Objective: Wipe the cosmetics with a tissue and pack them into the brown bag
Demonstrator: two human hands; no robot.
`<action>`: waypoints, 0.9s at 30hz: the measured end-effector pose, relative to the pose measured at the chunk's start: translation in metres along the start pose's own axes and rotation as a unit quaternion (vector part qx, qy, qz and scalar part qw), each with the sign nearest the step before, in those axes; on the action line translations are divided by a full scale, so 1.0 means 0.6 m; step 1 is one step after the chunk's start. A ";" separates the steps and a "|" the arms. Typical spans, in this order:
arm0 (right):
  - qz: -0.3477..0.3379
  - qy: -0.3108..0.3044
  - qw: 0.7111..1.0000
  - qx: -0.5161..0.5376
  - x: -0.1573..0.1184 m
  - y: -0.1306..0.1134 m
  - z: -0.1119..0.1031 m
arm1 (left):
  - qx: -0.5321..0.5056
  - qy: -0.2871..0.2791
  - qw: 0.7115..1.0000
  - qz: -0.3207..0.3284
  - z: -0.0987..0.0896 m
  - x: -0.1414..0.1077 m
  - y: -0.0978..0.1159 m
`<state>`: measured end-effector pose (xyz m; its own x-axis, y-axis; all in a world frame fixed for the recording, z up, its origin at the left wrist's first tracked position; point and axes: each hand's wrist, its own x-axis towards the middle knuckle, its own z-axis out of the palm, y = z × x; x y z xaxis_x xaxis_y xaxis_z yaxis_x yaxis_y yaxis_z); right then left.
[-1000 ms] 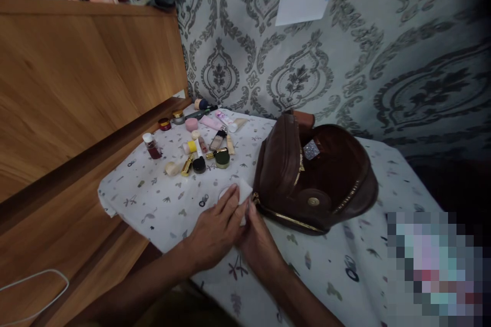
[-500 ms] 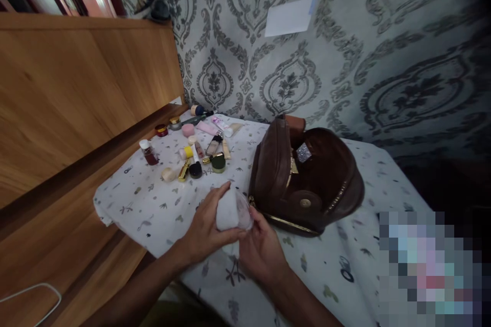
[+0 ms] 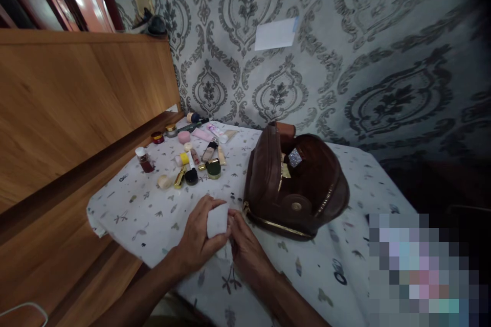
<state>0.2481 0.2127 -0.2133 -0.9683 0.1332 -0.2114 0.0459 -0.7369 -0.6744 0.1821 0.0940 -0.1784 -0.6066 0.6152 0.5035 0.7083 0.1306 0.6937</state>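
Note:
A small white block-like item (image 3: 217, 221) is gripped in my left hand (image 3: 199, 232), fingers over its top and thumb along its lower edge. My right hand (image 3: 247, 245) is closed at the item's right side, its fingertips pinched together; what they hold, if anything, is too small to make out. Just beyond my right hand stands a brown bag (image 3: 263, 179), unzipped, with a glittery silver piece (image 3: 295, 158) inside. Cosmetics lie to the upper left, among them a dark green round jar (image 3: 214, 169) and a gold tube (image 3: 180, 178).
A patterned white cloth (image 3: 153, 219) covers the table. At its left are a dark red bottle (image 3: 144, 160) and a wooden panel (image 3: 92, 82). Pink tubes and a pink jar (image 3: 184, 137) lie near the wall. The lower right is pixelated.
My hands have moved slightly left and down in view, and the white item has turned. The clear wrap seen at its right side before is now mostly hidden by my right fingers.

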 end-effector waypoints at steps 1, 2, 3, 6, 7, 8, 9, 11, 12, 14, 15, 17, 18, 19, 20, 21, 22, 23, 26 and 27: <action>-0.007 -0.010 1.000 -0.001 0.000 0.002 -0.002 | -0.003 0.003 1.000 -0.002 -0.001 0.002 0.002; -0.012 -0.017 1.000 0.000 0.000 0.004 -0.005 | -0.009 0.007 1.000 -0.008 -0.002 0.005 0.005; -0.014 -0.019 1.000 -0.002 0.000 0.006 -0.008 | -0.016 0.011 1.000 -0.019 -0.004 0.009 0.009; -0.017 -0.023 0.999 -0.036 -0.001 0.011 -0.016 | -0.037 0.020 0.997 -0.061 -0.011 0.024 0.015; -0.021 -0.028 0.998 -0.050 -0.002 0.010 -0.017 | -0.042 0.022 0.996 -0.074 -0.014 0.028 0.015; -0.027 -0.037 0.997 -0.060 -0.003 0.009 -0.016 | -0.048 0.022 0.995 -0.088 -0.016 0.032 0.014; -0.032 -0.050 0.996 -0.065 -0.005 0.007 -0.013 | -0.055 0.025 0.992 -0.106 -0.018 0.035 0.012; -0.032 -0.082 0.995 -0.057 -0.009 0.001 -0.004 | -0.082 0.032 0.983 -0.163 -0.019 0.039 0.009; -0.026 -0.093 0.994 -0.045 -0.011 -0.003 0.001 | -0.098 0.037 0.975 -0.195 -0.019 0.040 0.007; -0.017 -0.097 0.995 -0.008 -0.013 -0.009 0.009 | -0.117 0.050 0.962 -0.240 -0.016 0.040 0.004; -0.013 -0.089 0.996 0.015 -0.013 -0.012 0.012 | -0.114 0.056 0.961 -0.245 -0.013 0.037 0.003; -0.007 -0.069 0.996 0.055 -0.011 -0.016 0.013 | -0.088 0.061 0.969 -0.224 -0.008 0.028 0.001; -0.003 -0.063 0.995 0.072 -0.010 -0.018 0.012 | -0.074 0.056 0.975 -0.203 -0.006 0.022 -0.001; 0.003 -0.058 0.994 0.088 -0.008 -0.019 0.010 | -0.059 0.048 0.981 -0.180 -0.003 0.014 -0.003; 0.012 -0.054 0.993 0.103 -0.006 -0.019 0.007 | -0.044 0.039 0.986 -0.157 -0.002 0.006 -0.006; 0.019 -0.048 0.992 0.118 -0.004 -0.019 0.005 | -0.029 0.027 0.991 -0.131 0.000 -0.002 -0.010; 0.026 -0.042 0.990 0.132 -0.002 -0.018 0.003 | -0.010 0.011 0.995 -0.101 0.001 -0.009 -0.014; 0.033 -0.036 0.989 0.142 -0.001 -0.016 0.001 | 0.013 -0.008 0.998 -0.067 0.002 -0.015 -0.018; 0.058 -0.034 0.986 0.151 0.000 -0.010 0.001 | 0.094 -0.043 0.994 0.022 0.003 -0.025 -0.028; 0.065 -0.042 0.986 0.150 0.000 -0.008 0.002 | 0.118 -0.041 0.992 0.034 0.002 -0.024 -0.028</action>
<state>0.2477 0.2155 -0.2088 -0.9765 -0.0224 -0.2144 0.1093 -0.9085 -0.4033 0.1795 0.0837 -0.1980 -0.5302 0.6889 0.4944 0.8171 0.2594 0.5148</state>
